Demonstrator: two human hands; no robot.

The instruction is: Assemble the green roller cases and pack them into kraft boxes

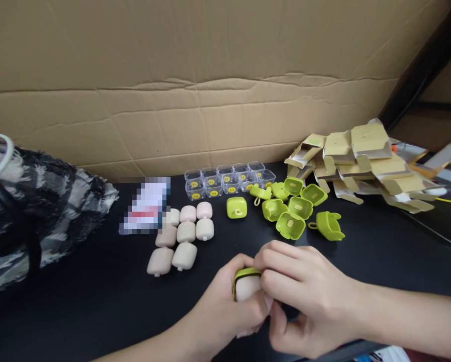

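Head view, left hand (225, 309): curled around the held pod (247, 287) from the left and below, thumb on top, fingers clenched on it.
Head view, right hand (304, 296): closed on the same pod from the right, fingertips pressing on its upper edge and touching the left thumb.
Held pod: a beige rounded piece with a green rim (247, 273) fitted along its top; it is between both hands, just above the near part of the black table (97, 296).
Beige pods (183, 232): a loose cluster lying on the table, left of and beyond the hands.
Single green cover (236, 207): lies alone, closed side up, between the beige pods and the green heap.
Green covers (293, 210): a heap beyond the right hand, most with the hollow side up.
Clear boxes (229, 181): a row at the back, yellow dots inside.
Flat cartons (361, 158): piled at the far right.
Blurred card (148, 205): just left of the beige pods.
Plaid cloth (32, 216): bunched at the left edge.
Cardboard sheet (210, 75): stands behind the table.
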